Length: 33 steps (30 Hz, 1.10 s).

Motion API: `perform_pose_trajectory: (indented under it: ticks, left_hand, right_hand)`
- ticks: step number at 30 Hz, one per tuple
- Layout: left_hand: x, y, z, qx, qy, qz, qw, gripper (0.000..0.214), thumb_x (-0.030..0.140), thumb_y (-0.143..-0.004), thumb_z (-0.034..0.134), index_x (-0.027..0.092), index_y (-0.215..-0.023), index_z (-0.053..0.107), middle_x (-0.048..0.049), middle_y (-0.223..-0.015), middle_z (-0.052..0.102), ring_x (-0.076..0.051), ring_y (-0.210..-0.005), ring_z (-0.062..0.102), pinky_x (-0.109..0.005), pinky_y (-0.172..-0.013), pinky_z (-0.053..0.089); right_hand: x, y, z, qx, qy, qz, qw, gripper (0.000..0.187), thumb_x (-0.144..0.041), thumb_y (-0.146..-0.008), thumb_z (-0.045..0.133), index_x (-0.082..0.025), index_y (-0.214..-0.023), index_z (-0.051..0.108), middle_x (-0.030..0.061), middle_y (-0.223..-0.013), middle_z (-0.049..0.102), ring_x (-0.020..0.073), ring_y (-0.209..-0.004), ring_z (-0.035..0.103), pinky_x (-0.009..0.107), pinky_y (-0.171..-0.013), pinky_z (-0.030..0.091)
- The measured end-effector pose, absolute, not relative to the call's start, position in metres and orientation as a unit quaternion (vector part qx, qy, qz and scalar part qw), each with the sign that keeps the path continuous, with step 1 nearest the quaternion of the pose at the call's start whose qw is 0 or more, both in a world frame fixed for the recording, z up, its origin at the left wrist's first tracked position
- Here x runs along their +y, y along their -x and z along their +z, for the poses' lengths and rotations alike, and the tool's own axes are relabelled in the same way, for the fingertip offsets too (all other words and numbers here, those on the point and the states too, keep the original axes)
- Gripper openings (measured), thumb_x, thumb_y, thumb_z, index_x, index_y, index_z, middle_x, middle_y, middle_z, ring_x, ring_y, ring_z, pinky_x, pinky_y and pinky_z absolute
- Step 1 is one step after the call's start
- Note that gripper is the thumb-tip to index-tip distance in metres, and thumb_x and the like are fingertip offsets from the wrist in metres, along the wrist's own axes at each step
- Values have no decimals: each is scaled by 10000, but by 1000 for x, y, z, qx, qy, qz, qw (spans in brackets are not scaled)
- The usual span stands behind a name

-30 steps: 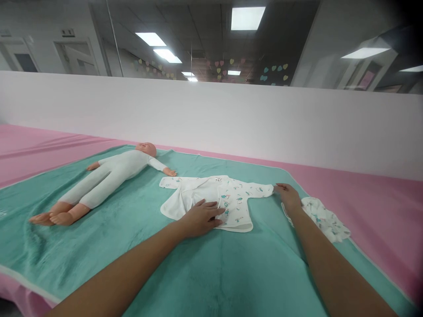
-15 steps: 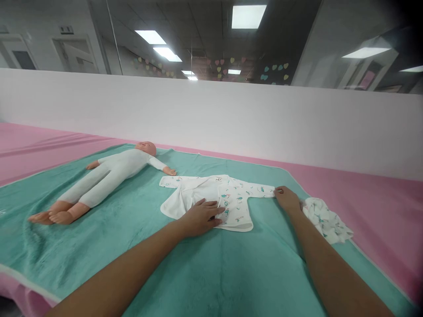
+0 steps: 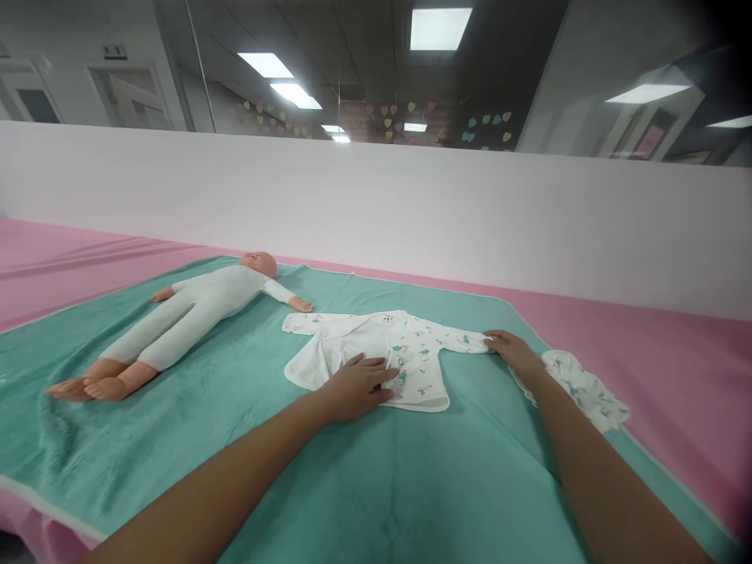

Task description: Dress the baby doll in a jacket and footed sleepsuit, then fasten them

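A small white baby shirt (image 3: 420, 376) with green and pink prints is spread out on a teal towel (image 3: 411, 486), its front parted and both sleeves stretched sideways. My left hand (image 3: 356, 388) lies flat on the front near the hem, fingers apart. At the right sleeve's cuff is my right hand (image 3: 514, 352), its fingers extended over the end of the sleeve. Just beyond that wrist sits a crumpled white printed cloth (image 3: 587, 392), partly hidden by my forearm.
A baby doll (image 3: 211, 301) in a white bodysuit lies on its back at the left, one hand close to the shirt's left sleeve. Pink sheeting (image 3: 675, 345) borders the towel. Behind stands a low white wall (image 3: 376, 211) with a mirror above it.
My right hand has loosened from a pinch on the cuff, and its fingers now stretch out flatter over it. The left hand stays in place on the shirt.
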<state>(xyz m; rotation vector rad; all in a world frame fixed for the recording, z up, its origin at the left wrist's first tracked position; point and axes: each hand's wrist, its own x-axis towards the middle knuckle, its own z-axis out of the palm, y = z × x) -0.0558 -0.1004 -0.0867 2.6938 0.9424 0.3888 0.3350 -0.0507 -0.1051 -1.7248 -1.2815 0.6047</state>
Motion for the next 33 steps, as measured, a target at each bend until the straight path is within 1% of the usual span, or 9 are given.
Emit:
perform_pose_trajectory:
  ticks: [2, 4, 9, 14, 16, 18, 22, 28, 33]
  left_hand:
    - [-101, 56, -86, 323, -928, 134, 131, 463, 462, -908, 300, 318, -1344, 349, -26, -1365, 422, -194, -1303, 297, -418, -1083, 164]
    - [-101, 56, -85, 321, -928, 133, 131, 464, 463, -909, 296, 318, -1347, 344, -29, -1366, 420, -188, -1306, 293, -416, -1083, 161]
    - [-101, 56, -85, 325, -927, 135, 131, 462, 466, -906, 303, 328, -1345, 342, -17, -1368, 419, -187, -1304, 296, -413, -1085, 163]
    - [-100, 56, -87, 325, -926, 135, 138, 465, 467, -905, 308, 322, -1345, 349, -22, -1362, 426, -192, -1301, 301, -412, -1084, 161]
    - [-100, 56, -87, 326, -926, 133, 137, 467, 471, -905, 301, 322, -1345, 349, -23, -1364, 424, -192, -1303, 296, -411, -1083, 159]
    - [-100, 56, -86, 327, -926, 130, 133, 467, 473, -906, 295, 327, -1348, 342, -22, -1371, 414, -192, -1305, 292, -409, -1082, 160]
    - [-101, 56, -84, 330, -927, 120, 130, 470, 475, -907, 289, 329, -1352, 330, -24, -1382, 398, -192, -1307, 287, -409, -1083, 154]
    - [-101, 55, -83, 329, -928, 120, 130, 467, 476, -910, 276, 323, -1347, 341, -29, -1372, 412, -192, -1307, 288, -413, -1080, 157]
    - [-101, 55, -84, 330, -927, 121, 129, 467, 478, -908, 281, 322, -1343, 349, -33, -1371, 413, -191, -1305, 291, -414, -1079, 158]
  right_hand:
    - [-58, -336, -100, -516, 674, 298, 437, 473, -423, -624, 672, -198, -1036, 621, 132, -1119, 581, 246, -881, 592, 321, -692, 475]
    - [-65, -335, -96, -520, 667, 309, 435, 499, -427, -613, 691, -213, -1058, 617, 127, -1141, 568, 245, -902, 587, 313, -702, 476]
    - [-69, -329, -93, -531, 687, 207, 451, 439, -464, -665, 631, -211, -1023, 627, 88, -1004, 605, 229, -893, 567, 324, -738, 440]
    - [-63, -333, -99, -537, 661, 168, 497, 380, -421, -714, 565, -221, -1033, 614, 58, -1000, 598, 209, -901, 552, 308, -732, 424]
    - [-59, -334, -102, -548, 674, 143, 476, 348, -381, -727, 535, -242, -1035, 614, 44, -1023, 588, 195, -864, 555, 301, -717, 419]
    - [-55, -335, -104, -565, 703, 129, 412, 348, -323, -728, 508, -261, -1055, 608, 32, -973, 597, 180, -787, 557, 298, -696, 416]
    - [-45, -336, -107, -600, 735, 106, 297, 447, -239, -700, 485, -252, -1139, 568, 27, -870, 611, 189, -749, 554, 306, -719, 417]
    - [-42, -336, -109, -589, 750, 91, 286, 525, -224, -730, 467, -253, -1255, 460, 60, -1043, 582, 222, -879, 551, 334, -806, 412]
    - [-44, -335, -111, -580, 767, 16, 276, 478, -229, -727, 490, -170, -1201, 495, 123, -1251, 414, 244, -1005, 503, 337, -871, 401]
